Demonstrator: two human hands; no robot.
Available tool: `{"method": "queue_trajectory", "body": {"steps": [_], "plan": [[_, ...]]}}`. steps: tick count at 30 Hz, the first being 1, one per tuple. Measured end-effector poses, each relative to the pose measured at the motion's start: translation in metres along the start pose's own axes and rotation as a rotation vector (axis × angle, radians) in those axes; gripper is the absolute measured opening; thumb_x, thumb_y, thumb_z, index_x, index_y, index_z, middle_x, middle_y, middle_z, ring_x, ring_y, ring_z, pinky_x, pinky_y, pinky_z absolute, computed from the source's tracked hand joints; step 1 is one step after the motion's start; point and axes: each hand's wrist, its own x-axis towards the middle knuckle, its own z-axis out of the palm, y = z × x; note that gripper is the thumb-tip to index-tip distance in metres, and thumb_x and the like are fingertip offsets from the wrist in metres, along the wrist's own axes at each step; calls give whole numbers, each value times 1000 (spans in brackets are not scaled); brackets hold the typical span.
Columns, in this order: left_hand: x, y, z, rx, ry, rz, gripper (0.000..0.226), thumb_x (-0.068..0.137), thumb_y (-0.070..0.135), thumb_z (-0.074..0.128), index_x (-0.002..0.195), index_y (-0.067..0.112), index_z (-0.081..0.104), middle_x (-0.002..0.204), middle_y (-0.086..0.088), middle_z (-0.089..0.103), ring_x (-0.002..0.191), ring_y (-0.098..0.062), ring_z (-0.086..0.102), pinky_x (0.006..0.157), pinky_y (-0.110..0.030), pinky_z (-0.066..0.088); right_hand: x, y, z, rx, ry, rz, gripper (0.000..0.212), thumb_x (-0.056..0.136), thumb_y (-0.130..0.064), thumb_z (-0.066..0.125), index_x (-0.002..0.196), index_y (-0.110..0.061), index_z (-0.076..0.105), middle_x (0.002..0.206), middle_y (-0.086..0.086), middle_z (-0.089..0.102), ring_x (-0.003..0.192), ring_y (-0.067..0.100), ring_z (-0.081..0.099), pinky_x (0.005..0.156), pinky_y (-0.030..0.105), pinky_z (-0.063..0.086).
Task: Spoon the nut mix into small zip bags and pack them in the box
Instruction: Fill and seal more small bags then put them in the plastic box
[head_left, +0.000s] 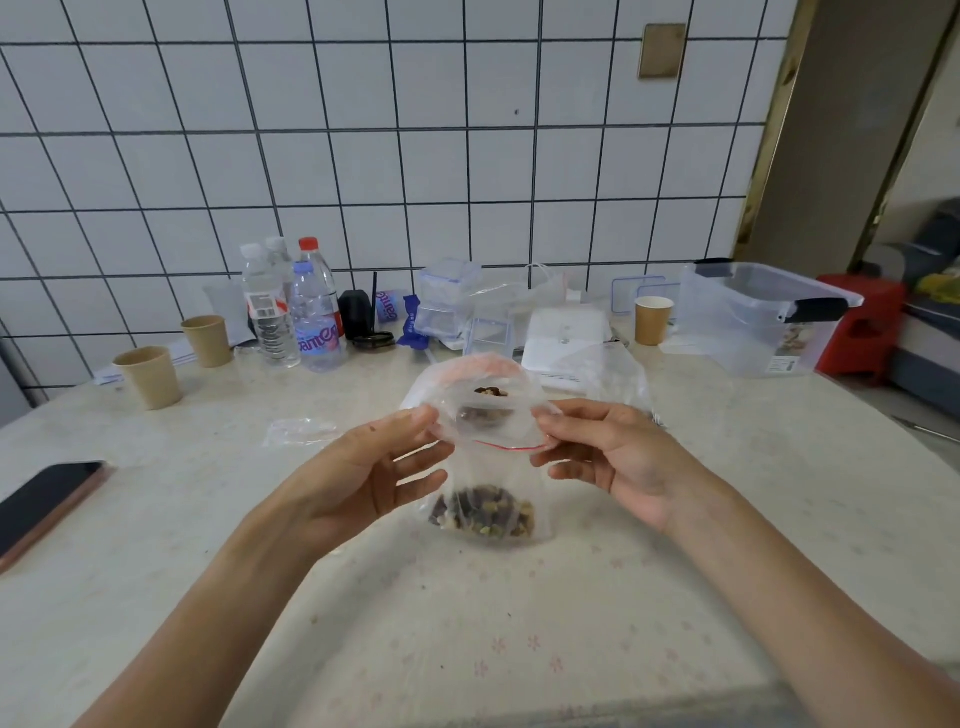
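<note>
Between the two hands, held up above the table (519, 623), hangs a small zip bag (485, 467) with a portion of nut mix (483, 514) resting at its bottom. The left hand (374, 467) pinches the left end of the bag mouth between thumb and forefinger, with the other fingers spread loosely below; the right hand (618, 457) pinches the right end in the same way. The red zip line runs between the two pinches and the mouth looks not yet closed, because the opening bulges away from the person. Just beyond the hands lies a bigger clear bag (467, 371) with a red edge, and some nuts show inside it; I think this is the supply. No spoon is visible to me. I judge that the filling of this bag is done and the sealing is in hand. The next move calls for pressing the zip strip together along its whole length, keeping the bag upright. After this the bag must travel to the clear plastic box (753, 317), which stands open far beyond the right hand, to its right.
</note>
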Motion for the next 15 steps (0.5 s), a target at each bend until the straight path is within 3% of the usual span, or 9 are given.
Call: {"method": "queue_trajectory", "body": {"steps": [2,5,8,10,12,15], "plan": [[2,0,3,6,54,31,13,78,17,84,86,16,75,87,-4,71,75,-14,71,66,-27,61,3,3,5,-114,88,-107,8,82,-7,80,89,-11,82,63,6,63,59,26,73,50,27,57],[5,2,11,101,167,94,16,85,4,76,82,12,62,72,-8,59,59,-15,59,60,-27,59,5,9,16,-439,243,-396,25,89,10,65,88,-13,74,48,3,48,40,26,64,41,27,50],[4,1,20,653,459,375,19,84,-3,68,70,2,56,59,-8,55,52,-19,57,54,-27,56,6,11,27,-777,340,-604,28,85,7,52,82,-20,57,42,-1,43,33,27,54,41,33,47],[1,1,24,1111,571,616,23,77,1,66,61,9,50,52,-6,50,50,-18,49,50,-26,43,9,7,29,-877,379,-550,22,87,-1,51,82,-23,49,44,0,50,37,29,54,43,36,48],[-1,5,25,1323,579,643,26,76,8,68,59,14,50,51,-2,52,54,-20,48,53,-30,40,10,-1,31,-866,313,-333,12,94,-14,55,87,-20,48,47,3,60,37,24,59,41,32,48],[-4,14,23,1093,459,354,26,85,22,80,71,9,62,62,-2,69,60,-18,68,61,-35,61,7,-8,27,-587,174,17,25,97,-32,67,90,-10,56,58,4,66,51,23,68,46,31,53]]}}
